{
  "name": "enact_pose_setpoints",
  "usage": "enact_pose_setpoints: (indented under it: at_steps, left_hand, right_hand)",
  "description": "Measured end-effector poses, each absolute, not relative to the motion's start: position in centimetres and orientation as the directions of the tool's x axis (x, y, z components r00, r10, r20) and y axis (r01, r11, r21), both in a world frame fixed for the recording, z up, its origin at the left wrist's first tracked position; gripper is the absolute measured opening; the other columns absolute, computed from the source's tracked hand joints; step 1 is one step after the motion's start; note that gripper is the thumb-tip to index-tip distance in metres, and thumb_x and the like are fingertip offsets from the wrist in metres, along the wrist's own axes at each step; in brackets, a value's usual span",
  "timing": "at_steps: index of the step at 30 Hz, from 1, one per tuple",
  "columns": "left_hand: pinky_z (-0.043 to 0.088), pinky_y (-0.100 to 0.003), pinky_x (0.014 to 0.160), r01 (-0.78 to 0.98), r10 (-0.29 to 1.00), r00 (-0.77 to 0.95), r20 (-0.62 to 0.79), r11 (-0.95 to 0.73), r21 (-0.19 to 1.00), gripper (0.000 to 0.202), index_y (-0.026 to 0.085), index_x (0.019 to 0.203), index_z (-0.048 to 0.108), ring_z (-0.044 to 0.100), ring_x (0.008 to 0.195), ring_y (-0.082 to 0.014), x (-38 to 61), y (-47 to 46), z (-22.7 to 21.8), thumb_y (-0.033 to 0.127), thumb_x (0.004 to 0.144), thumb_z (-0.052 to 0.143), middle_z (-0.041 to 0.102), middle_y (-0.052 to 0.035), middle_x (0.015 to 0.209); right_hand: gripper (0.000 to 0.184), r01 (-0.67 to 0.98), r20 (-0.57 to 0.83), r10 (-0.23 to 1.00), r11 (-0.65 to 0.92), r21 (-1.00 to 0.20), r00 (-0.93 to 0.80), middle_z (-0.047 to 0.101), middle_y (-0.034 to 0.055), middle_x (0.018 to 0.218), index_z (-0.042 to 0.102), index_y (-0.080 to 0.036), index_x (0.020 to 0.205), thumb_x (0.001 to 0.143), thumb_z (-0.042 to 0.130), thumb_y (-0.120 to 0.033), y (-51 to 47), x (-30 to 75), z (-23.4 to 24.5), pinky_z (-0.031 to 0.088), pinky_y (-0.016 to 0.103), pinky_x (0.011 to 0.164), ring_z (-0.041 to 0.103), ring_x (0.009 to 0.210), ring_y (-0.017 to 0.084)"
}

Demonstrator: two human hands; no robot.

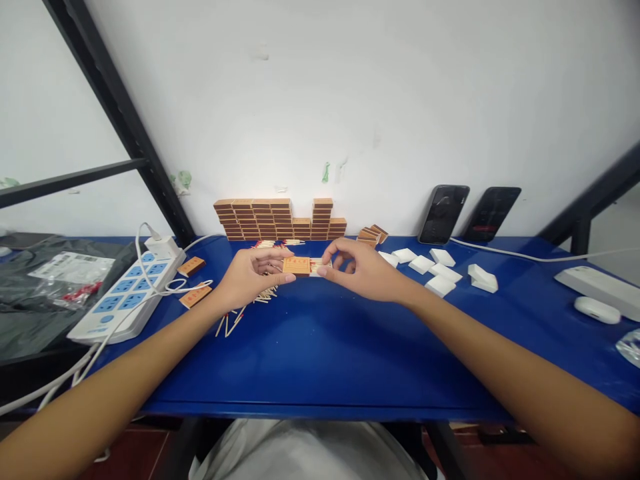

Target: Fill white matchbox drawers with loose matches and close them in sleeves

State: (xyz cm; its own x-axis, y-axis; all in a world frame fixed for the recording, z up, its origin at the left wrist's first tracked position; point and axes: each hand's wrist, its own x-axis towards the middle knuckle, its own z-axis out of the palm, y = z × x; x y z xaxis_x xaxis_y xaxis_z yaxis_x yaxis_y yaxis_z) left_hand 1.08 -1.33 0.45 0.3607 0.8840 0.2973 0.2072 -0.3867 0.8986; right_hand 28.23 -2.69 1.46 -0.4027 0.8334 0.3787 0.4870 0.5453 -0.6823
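Between my hands, above the blue table, is an orange matchbox sleeve with a white inner tray partly out of its right end. Red-tipped matches lie in the tray. My left hand grips the sleeve between thumb and fingers. My right hand pinches the outer end of the tray with thumb and forefinger. Under and behind my left hand lies a heap of loose matches, partly hidden by it. A few strays lie nearer me.
Stacked matchboxes stand along the wall, with a few tumbled ones beside them. White empty trays are scattered at right. Two phones lean on the wall. A power strip with cables and two orange sleeves sit at left.
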Motion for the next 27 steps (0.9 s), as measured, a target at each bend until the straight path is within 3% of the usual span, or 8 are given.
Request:
enact_pose_setpoints:
  at_steps: [6, 14, 20, 27]
  left_hand:
    - [0.063, -0.035, 0.092, 0.183, 0.898, 0.346, 0.273, -0.35, 0.919, 0.057, 0.014, 0.117, 0.079, 0.075, 0.088, -0.0194, 1.11, -1.21, 0.23, 0.035, 0.066, 0.096, 0.081, -0.0093, 0.1]
    - [0.063, -0.035, 0.091, 0.207, 0.896, 0.352, 0.272, -0.358, 0.911, 0.058, 0.014, 0.118, 0.078, 0.074, 0.085, -0.0183, 1.19, -1.35, 0.48, 0.036, 0.067, 0.095, 0.08, -0.0089, 0.099]
    - [0.063, -0.034, 0.087, 0.224, 0.896, 0.351, 0.272, -0.362, 0.905, 0.06, 0.015, 0.117, 0.079, 0.073, 0.083, -0.018, 1.26, -1.49, 0.48, 0.037, 0.064, 0.096, 0.08, -0.0076, 0.093]
    - [0.064, -0.034, 0.085, 0.239, 0.884, 0.36, 0.298, -0.397, 0.886, 0.055, 0.015, 0.114, 0.08, 0.073, 0.083, -0.0193, 1.38, -1.55, 0.53, 0.036, 0.065, 0.096, 0.08, -0.0087, 0.093]
  right_hand:
    - [0.023, 0.477, 0.422, 0.78, 0.62, -0.624, -0.462, 0.069, 0.0068, 0.104, 0.068, -0.021, 0.095, 0.093, 0.069, -0.044, -2.88, 28.18, 1.53, 0.05, 0.029, 0.068, 0.063, 0.08, 0.015]
    - [0.009, 0.485, 0.477, 0.739, 0.673, -0.558, -0.476, 0.067, 0.007, 0.105, 0.069, -0.02, 0.089, 0.094, 0.066, -0.028, -2.68, 28.04, 1.53, 0.052, 0.031, 0.073, 0.064, 0.081, 0.015]
    - [0.008, 0.513, 0.511, 0.709, 0.704, -0.49, -0.485, 0.066, 0.0068, 0.104, 0.07, -0.02, 0.089, 0.094, 0.064, -0.022, -2.53, 28.19, 1.34, 0.053, 0.033, 0.076, 0.063, 0.08, 0.015]
    - [0.009, 0.54, 0.523, 0.686, 0.725, -0.429, -0.505, 0.067, 0.0075, 0.106, 0.071, -0.021, 0.089, 0.094, 0.064, -0.02, -2.84, 27.94, 1.14, 0.051, 0.034, 0.079, 0.063, 0.093, 0.019]
